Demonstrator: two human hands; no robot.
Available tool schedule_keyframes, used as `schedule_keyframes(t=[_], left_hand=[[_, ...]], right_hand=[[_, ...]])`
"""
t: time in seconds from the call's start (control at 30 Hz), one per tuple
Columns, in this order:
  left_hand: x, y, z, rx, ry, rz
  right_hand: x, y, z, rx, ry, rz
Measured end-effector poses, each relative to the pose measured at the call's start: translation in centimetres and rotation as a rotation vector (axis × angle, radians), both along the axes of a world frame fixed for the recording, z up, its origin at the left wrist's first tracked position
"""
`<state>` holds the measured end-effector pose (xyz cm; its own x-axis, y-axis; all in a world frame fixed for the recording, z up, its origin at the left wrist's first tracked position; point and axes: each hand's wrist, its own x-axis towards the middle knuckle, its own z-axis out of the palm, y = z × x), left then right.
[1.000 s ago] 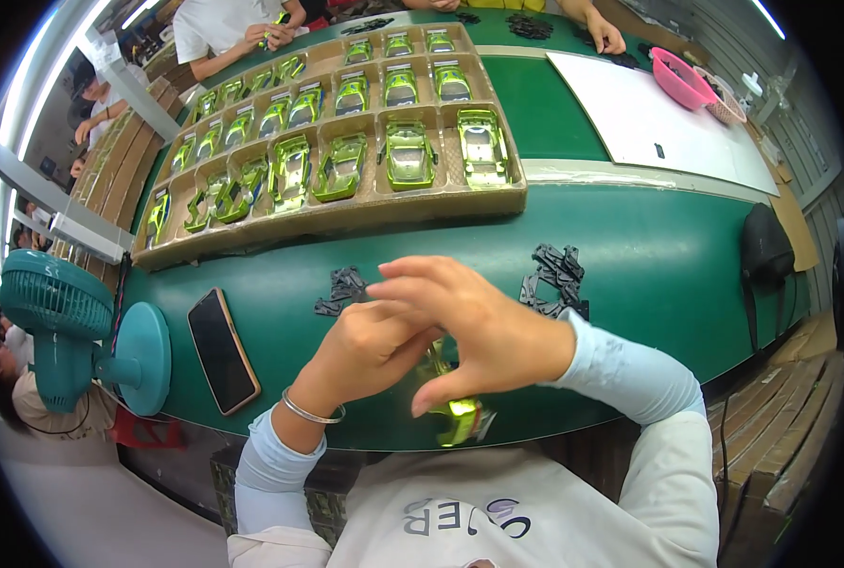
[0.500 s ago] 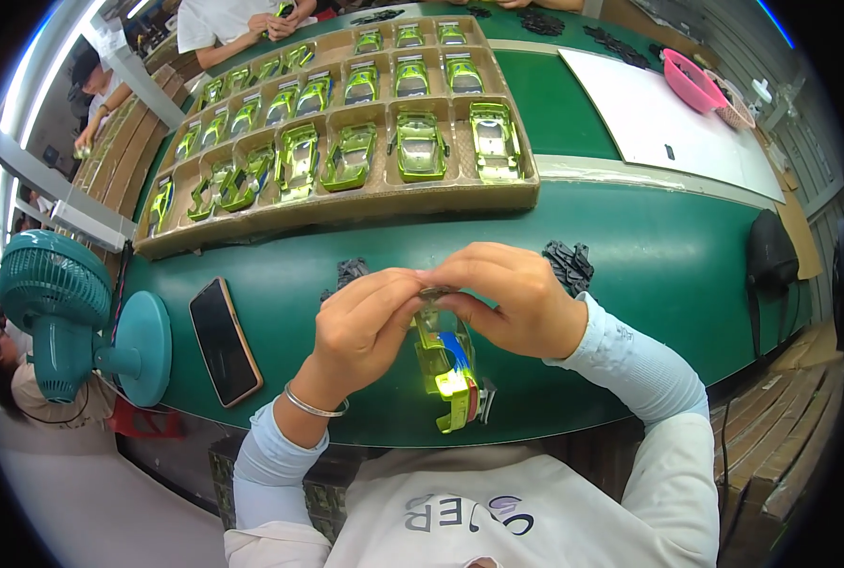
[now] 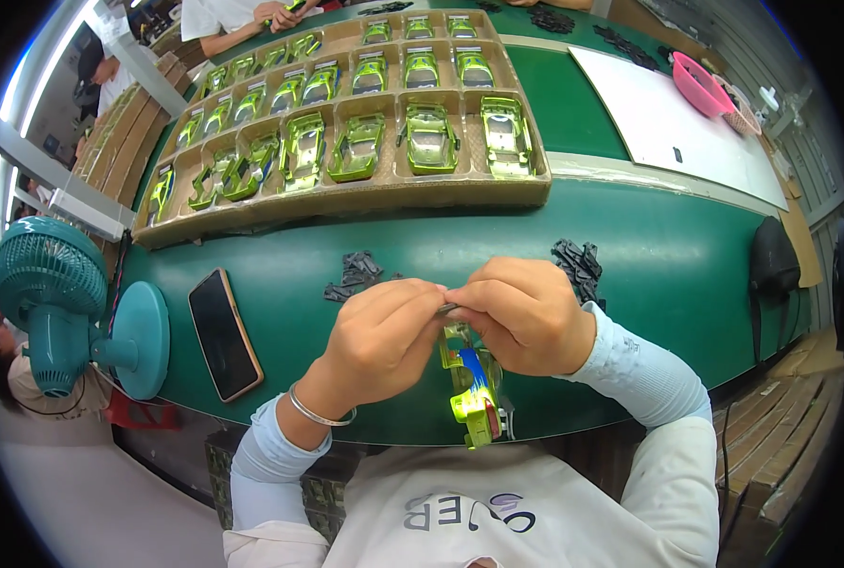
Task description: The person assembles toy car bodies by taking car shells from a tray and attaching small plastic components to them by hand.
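Two heaps of black parts point(image 3: 357, 274) point(image 3: 578, 266) beyond both hands point(image 3: 460, 327).

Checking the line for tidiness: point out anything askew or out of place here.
In the cardboard tray, one green toy car in the front row lies crooked against its neighbours. Both hands hold another toy car. Nothing else stands out.

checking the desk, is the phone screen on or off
Off: the phone lies flat on the green table, left of the left hand, its screen plain black.
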<state>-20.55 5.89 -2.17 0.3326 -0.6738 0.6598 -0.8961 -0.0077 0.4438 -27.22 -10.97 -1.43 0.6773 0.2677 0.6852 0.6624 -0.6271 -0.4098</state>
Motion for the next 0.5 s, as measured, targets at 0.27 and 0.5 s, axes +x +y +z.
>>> schedule_keyframes(t=[0.27, 0.5], left_hand=[[0.1, -0.4, -0.7, 0.024, 0.038, 0.013], [-0.1, -0.2, -0.8, -0.085, 0.123, 0.058]], right_hand=[[0.3, -0.5, 0.3, -0.081, 0.091, -0.01], [1.3, -0.6, 0.4, 0.118, 0.182, -0.002]])
